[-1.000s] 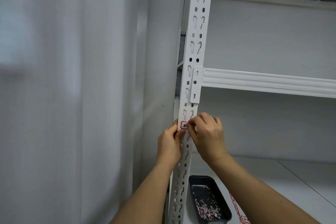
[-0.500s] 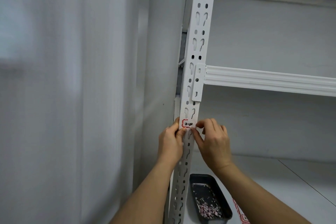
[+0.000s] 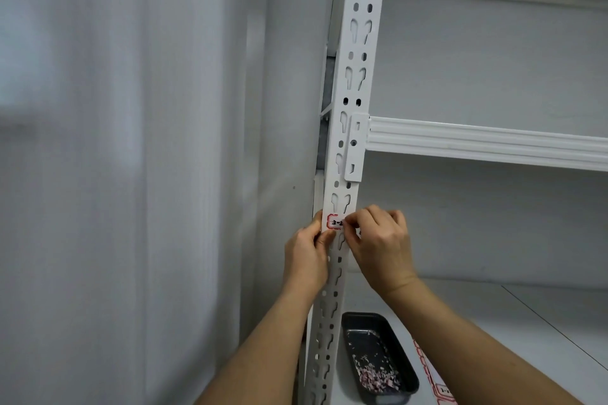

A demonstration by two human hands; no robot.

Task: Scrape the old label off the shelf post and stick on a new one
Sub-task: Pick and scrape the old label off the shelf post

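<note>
On the shelf post [image 3: 350, 82], below the beam bracket: a red-bordered label [image 3: 335, 223] lies flat on the post's face.
Left hand [image 3: 307, 255]: left of the post, fingers curled round its edge, thumb tip at the label's lower left corner.
Right hand [image 3: 381, 243]: right of the post, fingers bent, tips pressing the label's right end; whether they pinch it, cannot tell.
Tray [image 3: 399, 368]: dark, right of the post's foot, holding pink-white scrapings [image 3: 376, 378].
Label sheet [image 3: 439, 386]: just right of the tray.

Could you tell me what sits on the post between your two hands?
In the head view, the red-bordered label sits on the post, between left hand and right hand.
</note>
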